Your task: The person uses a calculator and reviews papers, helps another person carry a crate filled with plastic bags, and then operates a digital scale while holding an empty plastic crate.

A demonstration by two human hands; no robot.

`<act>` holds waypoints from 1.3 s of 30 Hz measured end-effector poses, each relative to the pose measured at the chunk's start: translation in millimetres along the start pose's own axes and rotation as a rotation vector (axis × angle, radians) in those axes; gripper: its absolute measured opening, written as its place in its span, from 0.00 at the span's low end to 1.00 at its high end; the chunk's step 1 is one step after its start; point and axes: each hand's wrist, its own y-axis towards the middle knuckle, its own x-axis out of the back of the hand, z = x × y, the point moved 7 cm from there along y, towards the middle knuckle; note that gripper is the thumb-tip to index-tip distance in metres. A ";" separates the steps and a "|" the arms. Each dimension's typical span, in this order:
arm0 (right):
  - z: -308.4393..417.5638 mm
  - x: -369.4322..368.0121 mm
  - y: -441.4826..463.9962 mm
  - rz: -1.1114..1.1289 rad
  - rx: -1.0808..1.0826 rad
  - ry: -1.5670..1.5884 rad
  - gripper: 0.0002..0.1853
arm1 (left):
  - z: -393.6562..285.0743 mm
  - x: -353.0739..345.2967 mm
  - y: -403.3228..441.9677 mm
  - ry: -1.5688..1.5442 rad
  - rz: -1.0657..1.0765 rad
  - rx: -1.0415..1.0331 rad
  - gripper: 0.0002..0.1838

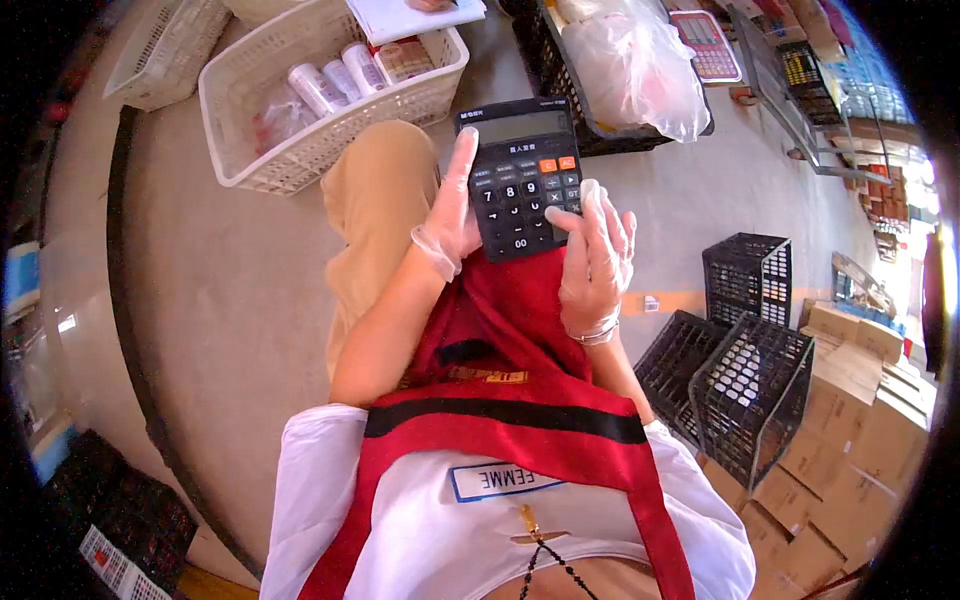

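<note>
Your likeliest trouble from here is a wrong key: the fingertips of your right hand (597, 255) crowd the lower right of the calculator (522, 182), where the buttons sit close together, and a loose clear glove (437, 252) like the one on each hand could brush a neighbour or blunt your feel for the press. A press that lands hard on that side could also tip the calculator, since only your left hand (460, 215) supports it, gripping from one edge, and smooth plastic on a smooth case may slide; if it went, it would probably drop onto your red apron (520, 300) or the floor (240, 270). As for where it lies, the calculator is held out in front of you above the apron, face up, its screen (520, 126) at the far end, between the white basket (300, 170) and the black crate (625, 146) with the plastic bag (640, 85). Your left thumb runs up along its left edge beside the screen, and that hand's other fingers are mostly hidden beneath. Your right fingers are loosely spread and hold nothing, one bent in over the lower right keys, though whether it is actually pressing one you cannot tell
</note>
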 end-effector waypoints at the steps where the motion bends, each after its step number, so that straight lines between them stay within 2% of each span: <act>1: 1.0 -1.1 -2.3 0.007 0.013 -0.007 0.18 | 0.3 -0.5 -0.8 0.018 -0.007 -0.003 0.38; 12: 1.4 1.0 -8.0 -0.014 0.033 0.045 0.17 | 4.0 3.9 5.5 0.008 0.029 -0.001 0.40; 14: 9.7 -5.7 -7.5 0.096 0.068 -0.001 0.17 | 4.3 7.4 7.1 0.000 0.027 -0.011 0.40; 17: 24.9 -12.0 -11.3 0.130 0.137 0.052 0.18 | 4.2 7.1 8.1 0.010 0.034 -0.012 0.42; 22: 34.1 -13.5 -16.8 0.078 0.218 0.032 0.19 | 1.3 3.2 5.3 0.012 0.024 -0.033 0.45; 25: 23.6 -9.4 -13.1 0.089 0.153 0.055 0.20 | 1.5 -0.5 3.7 0.009 0.059 -0.029 0.45; 28: 7.9 -1.7 -7.2 0.008 0.037 -0.014 0.20 | -0.5 -3.6 0.9 0.014 0.082 -0.023 0.46; 31: 0.8 3.7 -0.3 -0.042 0.023 -0.022 0.21 | -1.9 -4.6 2.5 0.017 0.090 -0.030 0.47; 39: -0.7 2.9 -1.0 -0.008 0.008 -0.058 0.21 | 0.2 -1.3 4.4 0.013 0.066 -0.037 0.49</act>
